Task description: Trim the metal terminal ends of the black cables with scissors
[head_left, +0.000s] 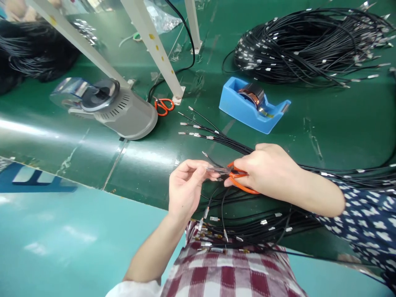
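Note:
My right hand is closed around the orange handles of a pair of scissors, whose blades point left. The tips of my left hand are pinched together right at those blades, with a dark bit of thin black cable showing under the fingers; its end is mostly hidden. Beyond my hands a bunch of black cables lies with metal-tipped, white-tagged ends fanned to the left. More black cables hang over the table edge and across a red-and-white checked apron.
A blue tape dispenser stands beyond my right hand, before a large coil of black cables. At the left sit a grey tape machine, orange-handled scissors and pale metal posts. Another person's hand shows top left.

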`<state>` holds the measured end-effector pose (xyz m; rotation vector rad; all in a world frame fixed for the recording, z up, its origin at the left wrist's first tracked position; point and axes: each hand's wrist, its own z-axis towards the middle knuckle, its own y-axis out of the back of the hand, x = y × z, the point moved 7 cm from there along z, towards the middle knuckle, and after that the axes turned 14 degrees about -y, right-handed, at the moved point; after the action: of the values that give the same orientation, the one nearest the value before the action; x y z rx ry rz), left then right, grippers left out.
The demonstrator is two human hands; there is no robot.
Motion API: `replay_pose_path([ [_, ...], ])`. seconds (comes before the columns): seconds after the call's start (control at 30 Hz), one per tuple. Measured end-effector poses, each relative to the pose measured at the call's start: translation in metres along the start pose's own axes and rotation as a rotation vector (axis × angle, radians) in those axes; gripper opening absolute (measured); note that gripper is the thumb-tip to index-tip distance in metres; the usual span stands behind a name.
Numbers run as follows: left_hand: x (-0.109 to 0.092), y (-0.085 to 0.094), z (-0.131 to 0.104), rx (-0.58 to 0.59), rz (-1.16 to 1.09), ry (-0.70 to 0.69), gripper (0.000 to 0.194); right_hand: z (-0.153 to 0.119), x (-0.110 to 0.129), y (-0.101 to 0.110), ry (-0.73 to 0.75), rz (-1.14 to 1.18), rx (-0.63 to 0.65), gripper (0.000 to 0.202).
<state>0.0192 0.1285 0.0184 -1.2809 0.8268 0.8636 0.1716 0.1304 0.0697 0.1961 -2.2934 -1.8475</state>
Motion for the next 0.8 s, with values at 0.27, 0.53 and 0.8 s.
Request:
replay_pose_path([
  [0.27, -0.006, 0.002, 0.000, -0.015, 0.041, -0.031, 0.014, 0.001, -0.005, -0.028, -0.043, 0.605, 0.326, 0.062],
  [0.53, -0.007, -0.001, -0.001, 0.000, 0.038, -0.016, 0.013, -0.001, -0.018, -0.020, -0.127, 0.627, 0.167, 0.058],
  [0.8, -0.002, 0.001, -0.003, -0.037, -0.009, 0.010, 0.012, -0.007, -0.005, -0.002, -0.002, 0.335, -0.077, 0.052],
])
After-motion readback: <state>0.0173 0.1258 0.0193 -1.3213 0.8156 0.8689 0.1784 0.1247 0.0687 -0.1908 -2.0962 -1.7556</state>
